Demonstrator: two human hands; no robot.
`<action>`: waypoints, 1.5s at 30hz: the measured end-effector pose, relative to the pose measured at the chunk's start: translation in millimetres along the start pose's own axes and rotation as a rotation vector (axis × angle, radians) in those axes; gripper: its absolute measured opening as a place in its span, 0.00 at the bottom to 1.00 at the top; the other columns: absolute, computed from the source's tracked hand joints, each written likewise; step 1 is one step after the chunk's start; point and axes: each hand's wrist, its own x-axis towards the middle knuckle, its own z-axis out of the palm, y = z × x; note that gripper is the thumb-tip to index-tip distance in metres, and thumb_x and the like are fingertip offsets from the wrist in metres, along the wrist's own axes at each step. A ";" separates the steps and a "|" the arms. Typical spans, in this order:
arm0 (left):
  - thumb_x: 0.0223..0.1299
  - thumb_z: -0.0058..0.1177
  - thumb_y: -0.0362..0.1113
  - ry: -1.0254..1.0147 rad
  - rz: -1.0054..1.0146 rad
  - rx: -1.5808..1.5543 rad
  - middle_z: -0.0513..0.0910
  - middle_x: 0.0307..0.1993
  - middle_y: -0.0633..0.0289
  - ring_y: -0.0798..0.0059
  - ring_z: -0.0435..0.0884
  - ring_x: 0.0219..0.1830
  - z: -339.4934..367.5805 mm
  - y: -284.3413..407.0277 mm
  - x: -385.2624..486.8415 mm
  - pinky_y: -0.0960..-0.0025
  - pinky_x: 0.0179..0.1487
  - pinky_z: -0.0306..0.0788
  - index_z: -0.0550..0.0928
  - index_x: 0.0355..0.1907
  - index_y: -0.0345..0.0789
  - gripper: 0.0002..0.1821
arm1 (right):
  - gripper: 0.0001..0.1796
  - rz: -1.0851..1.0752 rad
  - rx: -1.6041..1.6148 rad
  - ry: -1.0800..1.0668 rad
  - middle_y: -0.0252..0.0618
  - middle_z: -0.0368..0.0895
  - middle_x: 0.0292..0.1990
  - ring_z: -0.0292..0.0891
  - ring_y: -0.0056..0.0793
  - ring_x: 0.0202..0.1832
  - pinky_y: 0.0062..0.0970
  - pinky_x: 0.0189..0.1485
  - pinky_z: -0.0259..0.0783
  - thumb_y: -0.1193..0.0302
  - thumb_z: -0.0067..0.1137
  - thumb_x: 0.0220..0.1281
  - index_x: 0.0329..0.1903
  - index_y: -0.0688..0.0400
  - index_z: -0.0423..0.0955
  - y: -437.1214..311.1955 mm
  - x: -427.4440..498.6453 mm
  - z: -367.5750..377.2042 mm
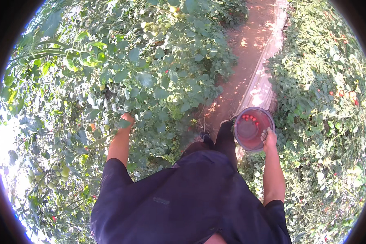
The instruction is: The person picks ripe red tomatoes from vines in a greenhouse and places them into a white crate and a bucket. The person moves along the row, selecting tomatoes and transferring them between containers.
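My left hand (128, 119) reaches into the tomato vines (158, 88) on the left. A leaf covers part of it, and what its fingers touch cannot be made out. One orange-red tomato (92, 127) hangs to the left of that hand. On the other side, my right hand (270, 139) grips the near-right rim or handle of a plastic bucket (264, 119). The bucket tilts so that its inside faces me. Several small red tomatoes (251, 117) lie in it along the far side of the bottom.
A reddish dirt path (247, 42) runs ahead between the plant rows, with a pale strip of sheeting (261, 70) along its right side. More vines (317, 131) with red tomatoes (341, 93) stand at the right. Green tomatoes (64, 171) hang at the lower left.
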 end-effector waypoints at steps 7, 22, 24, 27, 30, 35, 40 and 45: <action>0.57 0.56 0.37 0.061 -0.218 -0.224 0.86 0.44 0.55 0.54 0.85 0.45 -49.7 67.7 -45.5 0.57 0.48 0.78 0.86 0.45 0.43 0.13 | 0.11 0.095 -0.073 -0.010 0.29 0.79 0.32 0.75 0.19 0.28 0.23 0.29 0.70 0.62 0.53 0.72 0.47 0.54 0.73 -33.4 62.8 -1.3; 0.59 0.58 0.45 -0.330 0.757 -0.687 0.82 0.38 0.53 0.53 0.81 0.47 -121.4 509.7 -127.3 0.56 0.53 0.74 0.81 0.39 0.35 0.15 | 0.08 0.181 -0.169 -0.278 0.26 0.69 0.24 0.65 0.16 0.19 0.21 0.22 0.64 0.64 0.55 0.71 0.36 0.53 0.70 -129.8 113.3 66.1; 0.58 0.59 0.44 -0.389 0.806 -0.727 0.82 0.42 0.53 0.53 0.81 0.48 -150.8 559.0 -124.7 0.57 0.54 0.74 0.81 0.43 0.35 0.16 | 0.08 0.140 -0.132 -0.310 0.25 0.69 0.23 0.64 0.15 0.19 0.21 0.22 0.63 0.64 0.55 0.71 0.36 0.53 0.70 -155.1 105.8 79.7; 0.58 0.60 0.42 -0.318 0.926 -0.824 0.81 0.47 0.53 0.54 0.81 0.49 -171.7 609.4 -116.8 0.57 0.55 0.74 0.81 0.50 0.36 0.19 | 0.08 0.106 -0.100 -0.316 0.26 0.70 0.24 0.65 0.16 0.20 0.21 0.24 0.64 0.65 0.56 0.70 0.38 0.54 0.71 -183.5 110.4 90.2; 0.58 0.61 0.41 -0.212 0.990 -0.847 0.79 0.50 0.53 0.55 0.81 0.50 -185.8 640.6 -100.7 0.58 0.55 0.75 0.78 0.57 0.37 0.24 | 0.08 0.076 -0.070 -0.303 0.27 0.70 0.25 0.65 0.18 0.23 0.22 0.26 0.64 0.65 0.55 0.71 0.42 0.55 0.72 -212.6 117.4 96.5; 0.60 0.59 0.39 -0.256 0.843 -0.795 0.78 0.54 0.51 0.56 0.81 0.51 -213.1 658.5 -56.2 0.58 0.56 0.75 0.77 0.60 0.38 0.24 | 0.08 0.025 -0.032 -0.224 0.28 0.69 0.26 0.65 0.19 0.24 0.23 0.29 0.64 0.65 0.55 0.71 0.43 0.56 0.72 -242.6 146.0 106.4; 0.60 0.58 0.38 -0.319 0.826 -0.829 0.78 0.56 0.51 0.58 0.83 0.48 -254.1 666.1 10.0 0.60 0.53 0.77 0.77 0.59 0.35 0.23 | 0.07 0.029 -0.018 -0.137 0.27 0.69 0.27 0.64 0.18 0.24 0.23 0.28 0.64 0.66 0.54 0.71 0.43 0.55 0.72 -265.2 185.3 127.6; 0.63 0.57 0.40 -0.220 0.744 -0.827 0.79 0.55 0.53 0.64 0.84 0.42 -278.2 674.4 74.7 0.62 0.50 0.77 0.77 0.60 0.35 0.24 | 0.06 0.031 -0.015 -0.119 0.26 0.70 0.27 0.64 0.16 0.24 0.21 0.28 0.64 0.66 0.54 0.71 0.44 0.54 0.72 -305.9 231.1 164.1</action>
